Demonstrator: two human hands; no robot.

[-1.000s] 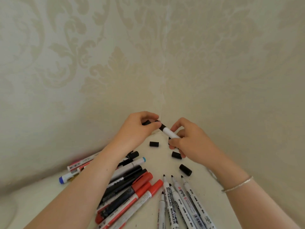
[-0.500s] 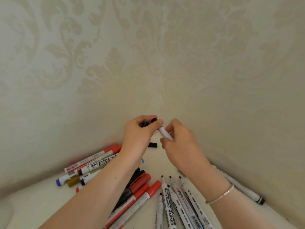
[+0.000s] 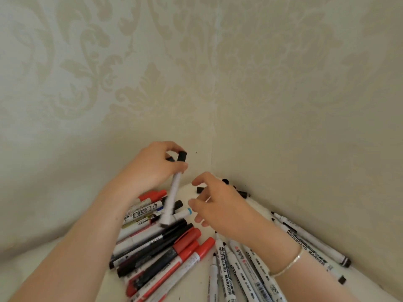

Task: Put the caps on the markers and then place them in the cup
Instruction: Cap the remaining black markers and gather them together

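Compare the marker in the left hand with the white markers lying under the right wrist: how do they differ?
The held marker wears a black cap at its top; the lying markers show bare black tips, uncapped. The held marker hangs nearly upright in the left hand, off the surface; the lying markers rest flat side by side, untouched. Both have white barrels.

Left hand [image 3: 152,166] is up near the far corner, fingers curled tight in a grip. Right hand [image 3: 220,205] hovers just beside it, fingers loose, holding nothing.
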